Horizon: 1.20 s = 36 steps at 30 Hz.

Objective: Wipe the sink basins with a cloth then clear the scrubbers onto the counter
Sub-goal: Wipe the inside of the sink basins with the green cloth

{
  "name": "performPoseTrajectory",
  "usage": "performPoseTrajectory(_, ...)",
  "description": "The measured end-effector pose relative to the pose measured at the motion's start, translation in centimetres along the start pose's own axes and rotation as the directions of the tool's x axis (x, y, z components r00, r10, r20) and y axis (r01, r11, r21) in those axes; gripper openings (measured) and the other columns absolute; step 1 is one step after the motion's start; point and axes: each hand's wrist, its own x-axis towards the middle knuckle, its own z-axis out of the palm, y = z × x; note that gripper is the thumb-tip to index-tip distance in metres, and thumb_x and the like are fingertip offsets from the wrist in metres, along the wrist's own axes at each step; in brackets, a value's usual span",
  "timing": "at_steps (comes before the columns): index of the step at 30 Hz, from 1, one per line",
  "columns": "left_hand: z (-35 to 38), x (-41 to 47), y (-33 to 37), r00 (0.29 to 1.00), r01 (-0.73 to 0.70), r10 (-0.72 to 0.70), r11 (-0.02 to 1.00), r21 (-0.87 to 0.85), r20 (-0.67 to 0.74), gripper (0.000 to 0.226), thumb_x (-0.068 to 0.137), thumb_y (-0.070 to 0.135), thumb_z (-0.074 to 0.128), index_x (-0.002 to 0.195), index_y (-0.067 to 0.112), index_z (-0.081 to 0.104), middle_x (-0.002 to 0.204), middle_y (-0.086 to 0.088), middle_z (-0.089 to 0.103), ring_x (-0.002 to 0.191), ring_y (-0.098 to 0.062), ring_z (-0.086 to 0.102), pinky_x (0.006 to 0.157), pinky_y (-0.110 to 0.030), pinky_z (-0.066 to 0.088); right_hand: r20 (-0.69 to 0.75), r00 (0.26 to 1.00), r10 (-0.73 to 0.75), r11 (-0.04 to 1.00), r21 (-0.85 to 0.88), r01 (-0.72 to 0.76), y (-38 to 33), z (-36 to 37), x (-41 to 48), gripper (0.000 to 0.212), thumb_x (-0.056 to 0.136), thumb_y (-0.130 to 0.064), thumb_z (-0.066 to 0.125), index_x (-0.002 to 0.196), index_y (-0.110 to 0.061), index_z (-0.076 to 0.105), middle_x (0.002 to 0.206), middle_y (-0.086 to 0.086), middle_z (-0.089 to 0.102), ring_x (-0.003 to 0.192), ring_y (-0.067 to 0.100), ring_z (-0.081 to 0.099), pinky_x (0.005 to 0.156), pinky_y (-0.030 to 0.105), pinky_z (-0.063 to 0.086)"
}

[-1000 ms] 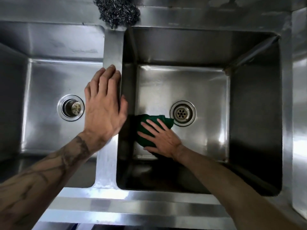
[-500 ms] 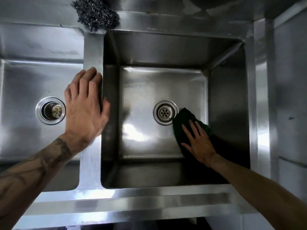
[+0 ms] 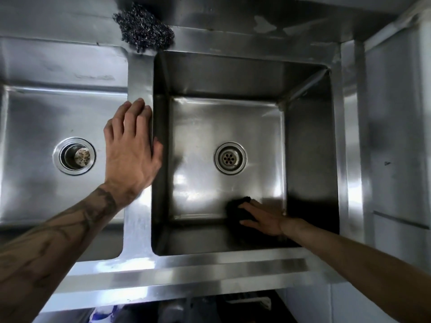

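Note:
A steel double sink fills the view. My right hand [image 3: 263,217] presses a dark green cloth [image 3: 236,209] flat against the floor of the right basin [image 3: 198,136], near its front right corner, below the drain [image 3: 231,158]. My left hand [image 3: 130,150] rests palm down, fingers together, on the divider [image 3: 140,78] between the two basins and holds nothing. A steel wool scrubber [image 3: 144,33] lies on the back ledge above the divider. The left basin [image 3: 35,117] has an open drain [image 3: 74,156].
A steel front rim [image 3: 186,273] runs along the near edge. A grey wall or panel [image 3: 396,136] stands close at the right of the sink. Dark items show under the sink at the bottom edge.
My right hand has swept the cloth from the basin's left side, past the drain to the right, then toward the front right corner. My left hand has stayed on the divider.

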Motion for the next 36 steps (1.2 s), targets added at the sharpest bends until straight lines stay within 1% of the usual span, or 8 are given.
performPoseTrajectory(8, -0.2, 0.1, 0.0, 1.000, 0.005, -0.006, 0.999, 0.036, 0.020, 0.064, 0.092, 0.028, 0.054, 0.149, 0.003, 0.045, 0.163, -0.017, 0.041, 0.153, -0.038, 0.034, 0.121, -0.054, 0.031, -0.109, 0.964, -0.242, 0.967, 0.051, 0.248, -13.5, 0.1, 2.4, 0.052, 0.096, -0.057, 0.058, 0.138, -0.029, 0.053, 0.143, 0.002, 0.049, 0.134, 0.024, 0.045, 0.106, 0.034, 0.038)
performPoseTrajectory(12, -0.2, 0.1, -0.1, 0.999, 0.004, -0.006, 0.999, 0.046, 0.037, 0.064, 0.093, 0.029, 0.054, 0.151, 0.003, 0.044, 0.164, -0.017, 0.040, 0.153, -0.038, 0.034, 0.122, -0.055, 0.031, -0.089, 0.953, -0.289, 0.957, 0.009, 0.291, -14.5, -0.5, 1.3, 0.048, 0.097, -0.058, 0.056, 0.137, -0.033, 0.052, 0.144, -0.001, 0.049, 0.133, 0.021, 0.044, 0.103, 0.034, 0.039)
performPoseTrajectory(16, -0.1, 0.1, -0.4, 0.999, 0.002, -0.004, 0.999, 0.034, 0.050, 0.064, 0.095, 0.029, 0.057, 0.152, 0.003, 0.042, 0.164, -0.017, 0.038, 0.154, -0.038, 0.032, 0.122, -0.057, 0.030, -0.027, 0.994, -0.108, 0.994, -0.010, 0.108, -8.4, -2.0, -2.6, 0.053, 0.100, -0.057, 0.051, 0.148, -0.037, 0.041, 0.152, -0.005, 0.043, 0.137, 0.022, 0.046, 0.108, 0.037, 0.040)
performPoseTrajectory(21, 0.1, 0.1, -0.4, 0.999, 0.009, -0.009, 1.000, 0.003, 0.049, 0.063, 0.093, 0.028, 0.057, 0.149, 0.003, 0.044, 0.165, -0.016, 0.039, 0.155, -0.037, 0.030, 0.123, -0.055, 0.029, -0.074, 0.975, 0.209, 0.978, 0.002, -0.210, -3.0, -2.6, -6.9, 0.062, 0.095, -0.072, 0.040, 0.147, -0.038, 0.040, 0.141, -0.001, 0.051, 0.130, 0.025, 0.053, 0.103, 0.037, 0.043)
performPoseTrajectory(24, 0.1, 0.1, -0.5, 0.999, 0.011, -0.011, 1.000, -0.002, 0.043, 0.062, 0.094, 0.027, 0.059, 0.149, 0.004, 0.045, 0.164, -0.016, 0.039, 0.155, -0.037, 0.031, 0.123, -0.055, 0.029, -0.071, 0.988, 0.139, 0.988, 0.075, -0.134, -7.5, -2.4, -6.5, 0.051, 0.099, -0.066, 0.040, 0.141, -0.037, 0.046, 0.135, -0.001, 0.054, 0.125, 0.026, 0.055, 0.095, 0.037, 0.041)
performPoseTrajectory(29, 0.0, 0.3, -0.4, 1.000, 0.022, -0.022, 1.000, -0.007, 0.021, 0.055, 0.099, 0.029, 0.053, 0.148, 0.004, 0.048, 0.162, -0.015, 0.044, 0.152, -0.036, 0.036, 0.122, -0.054, 0.032, -0.132, 0.991, -0.034, 0.974, 0.217, 0.062, -19.1, -1.2, -2.4, 0.048, 0.102, -0.056, 0.043, 0.139, -0.027, 0.051, 0.146, 0.002, 0.053, 0.132, 0.027, 0.053, 0.097, 0.032, 0.041)
performPoseTrajectory(33, 0.1, 0.2, -0.4, 0.999, 0.022, -0.022, 1.000, -0.002, 0.023, 0.053, 0.103, 0.033, 0.046, 0.149, 0.006, 0.048, 0.162, -0.013, 0.044, 0.152, -0.035, 0.037, 0.121, -0.054, 0.033, -0.208, 0.963, 0.169, 0.901, 0.429, -0.065, -23.9, 0.7, -0.5, 0.049, 0.103, -0.053, 0.040, 0.138, -0.020, 0.047, 0.140, 0.012, 0.057, 0.126, 0.036, 0.057, 0.101, 0.040, 0.046)
performPoseTrajectory(36, 0.2, 0.2, -0.5, 0.999, 0.027, -0.027, 1.000, -0.010, 0.034, 0.053, 0.104, 0.033, 0.044, 0.149, 0.006, 0.047, 0.163, -0.013, 0.043, 0.153, -0.034, 0.035, 0.121, -0.054, 0.033, -0.309, 0.888, 0.340, 0.702, 0.712, -0.021, -24.5, 0.4, 0.2, 0.047, 0.103, -0.056, 0.039, 0.138, -0.025, 0.045, 0.134, 0.011, 0.057, 0.120, 0.035, 0.060, 0.099, 0.043, 0.050)
